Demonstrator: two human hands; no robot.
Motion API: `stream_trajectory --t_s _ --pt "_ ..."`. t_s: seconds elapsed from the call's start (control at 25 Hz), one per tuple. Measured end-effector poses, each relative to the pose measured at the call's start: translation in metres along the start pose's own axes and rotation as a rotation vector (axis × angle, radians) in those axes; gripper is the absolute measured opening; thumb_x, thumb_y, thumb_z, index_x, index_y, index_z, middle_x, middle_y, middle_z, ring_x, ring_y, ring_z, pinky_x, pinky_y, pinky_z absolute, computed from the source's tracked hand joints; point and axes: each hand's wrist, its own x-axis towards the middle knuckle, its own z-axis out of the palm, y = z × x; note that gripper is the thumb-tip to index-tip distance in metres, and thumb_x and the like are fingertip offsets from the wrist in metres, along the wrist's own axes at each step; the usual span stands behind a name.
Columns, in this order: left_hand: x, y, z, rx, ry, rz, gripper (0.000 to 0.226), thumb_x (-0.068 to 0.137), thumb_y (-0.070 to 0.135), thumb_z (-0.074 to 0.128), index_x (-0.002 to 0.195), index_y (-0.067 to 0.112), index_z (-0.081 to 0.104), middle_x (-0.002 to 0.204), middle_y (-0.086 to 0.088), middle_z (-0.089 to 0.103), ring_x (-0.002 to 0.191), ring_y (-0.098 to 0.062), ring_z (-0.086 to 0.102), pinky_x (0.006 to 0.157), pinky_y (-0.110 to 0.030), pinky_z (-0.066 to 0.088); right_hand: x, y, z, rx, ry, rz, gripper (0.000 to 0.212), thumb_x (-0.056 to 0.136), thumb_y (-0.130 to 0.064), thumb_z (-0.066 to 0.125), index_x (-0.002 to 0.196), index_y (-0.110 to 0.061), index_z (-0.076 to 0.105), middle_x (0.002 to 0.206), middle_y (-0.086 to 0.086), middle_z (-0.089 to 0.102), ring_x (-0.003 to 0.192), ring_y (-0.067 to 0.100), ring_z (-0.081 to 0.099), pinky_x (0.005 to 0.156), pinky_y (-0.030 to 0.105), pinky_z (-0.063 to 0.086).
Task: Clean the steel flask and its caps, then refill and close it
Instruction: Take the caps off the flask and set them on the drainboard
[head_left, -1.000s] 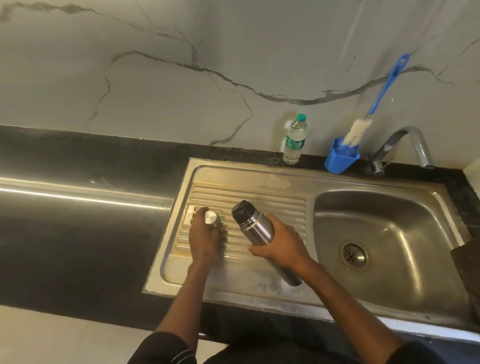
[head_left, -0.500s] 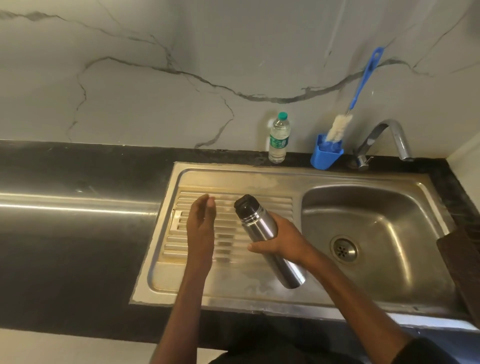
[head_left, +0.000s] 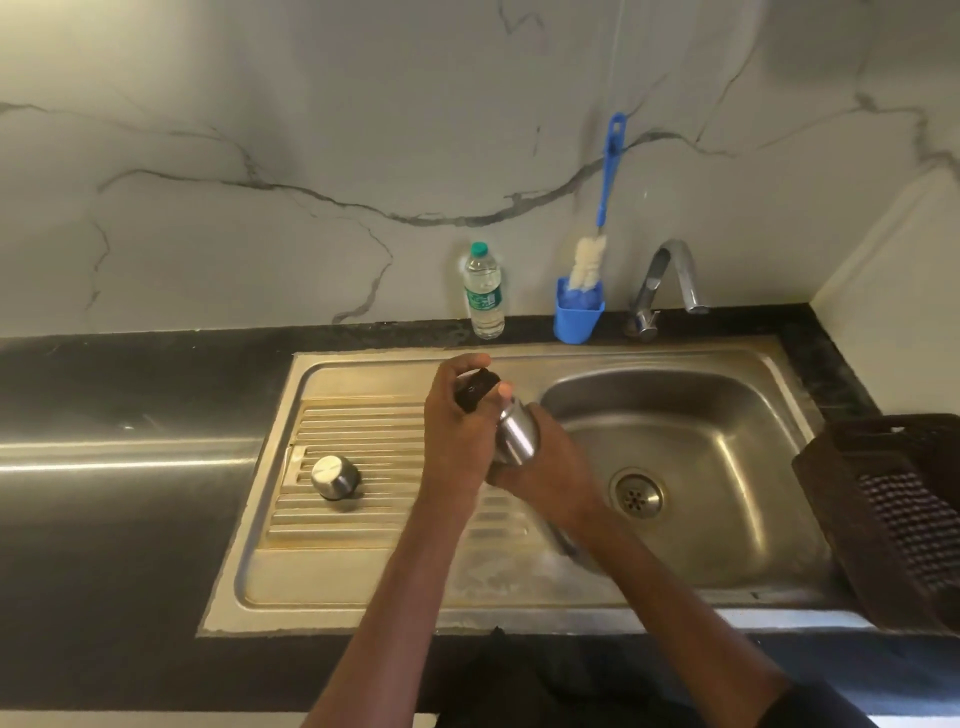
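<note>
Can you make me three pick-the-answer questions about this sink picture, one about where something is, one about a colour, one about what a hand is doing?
1. Where is the steel outer cap?
A. in the basin
B. on the ribbed drainboard
C. on the black counter

2. What colour is the bottle brush handle?
A. blue
B. red
C. green

3. What is the left hand doing?
A. lying flat
B. holding the brush
C. gripping the black inner cap on the steel flask

Answers: 1 B, the cap stands on the ridges. 2 A, its handle matches the blue holder. 3 C, the fingers curl round the cap while the right hand holds the flask.
</note>
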Motion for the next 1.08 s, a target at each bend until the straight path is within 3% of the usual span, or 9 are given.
stream_trajectory --t_s 0.12,0.2,0.32,0.4,0.52,0.6,0.76,0.92,1.08 --pt "-0.007 -0.002 0.018 0.082 0.291 -0.033 0.049 0.069 0.04 0.096 0.104 0.033 0.062 0.109 -0.005 0.068 0.095 -0.014 0.071 0.084 -0.037 0.062 -0.003 0.005 0.004 -0.202 0.073 -0.077 0.07 0.063 -0.055 0.086 0.119 -0.045 0.044 0.106 -0.016 0.07 0.093 0.011 0.068 0.083 0.043 0.059" --pt "-0.006 -0.004 0.009 0.047 0.162 -0.085 0.048 0.078 0.04 0.091 0.113 0.03 0.06 0.11 0.0 0.067 0.097 -0.013 0.07 0.085 -0.036 0.057 -0.004 0.004 0.0 -0.195 0.033 -0.076 0.072 0.061 -0.056 0.084 0.121 -0.043 0.047 0.106 -0.016 0.07 0.092 0.01 0.068 0.083 0.043 0.059" --pt "-0.004 -0.006 -0.018 -0.234 -0.232 -0.111 0.049 0.085 0.014 0.075 0.132 0.019 0.062 0.115 -0.001 0.07 0.103 -0.012 0.067 0.094 -0.031 0.053 -0.001 0.007 -0.008 -0.126 0.007 -0.026 0.07 0.059 -0.055 0.084 0.119 -0.041 0.052 0.101 -0.014 0.07 0.087 0.009 0.068 0.081 0.042 0.06" --pt "-0.006 -0.007 -0.03 -0.234 -0.21 -0.069 0.057 0.084 0.005 0.075 0.137 0.02 0.064 0.118 -0.008 0.072 0.106 -0.014 0.07 0.094 -0.027 0.056 0.001 0.005 -0.007 -0.149 -0.033 -0.042 0.07 0.06 -0.049 0.087 0.12 -0.04 0.054 0.101 -0.015 0.069 0.086 0.007 0.067 0.08 0.039 0.06" --pt "-0.006 -0.012 -0.031 0.024 0.082 -0.102 0.048 0.08 0.019 0.091 0.124 0.023 0.071 0.104 -0.003 0.072 0.091 -0.008 0.071 0.073 -0.017 0.056 0.002 0.0 0.003 -0.247 -0.099 -0.101 0.069 0.062 -0.05 0.088 0.122 -0.039 0.053 0.105 -0.014 0.068 0.087 0.008 0.066 0.077 0.034 0.059" --pt "0.0 -0.02 -0.045 0.027 -0.017 -0.146 0.05 0.08 0.032 0.088 0.126 0.025 0.069 0.116 -0.004 0.068 0.104 -0.014 0.068 0.08 -0.021 0.055 0.001 -0.001 0.014 -0.254 -0.132 -0.107 0.066 0.064 -0.047 0.088 0.12 -0.039 0.053 0.104 -0.014 0.067 0.085 0.006 0.065 0.072 0.027 0.055" --pt "0.01 -0.023 -0.084 -0.124 -0.294 -0.176 0.058 0.086 0.01 0.078 0.141 0.02 0.062 0.128 -0.012 0.072 0.119 -0.024 0.067 0.1 -0.033 0.055 0.004 0.002 0.027 -0.164 -0.128 -0.058 0.066 0.062 -0.042 0.091 0.117 -0.04 0.055 0.102 -0.014 0.069 0.084 0.004 0.067 0.074 0.031 0.061" --pt "0.018 -0.016 -0.092 -0.02 0.196 -0.034 0.039 0.082 0.02 0.089 0.118 0.011 0.075 0.103 -0.004 0.078 0.095 -0.015 0.076 0.078 -0.023 0.06 0.008 0.003 0.038 -0.271 -0.127 -0.096 0.07 0.061 -0.047 0.09 0.119 -0.04 0.052 0.104 -0.014 0.069 0.085 0.005 0.067 0.075 0.033 0.06" --pt "0.04 -0.05 -0.119 0.417 0.255 0.03 0.044 0.084 0.025 0.089 0.122 0.014 0.07 0.107 0.004 0.068 0.095 -0.012 0.069 0.083 -0.021 0.052 0.006 0.013 0.037 -0.093 -0.044 -0.008 0.073 0.062 -0.038 0.094 0.124 -0.038 0.055 0.106 -0.012 0.069 0.087 0.005 0.068 0.072 0.027 0.058"
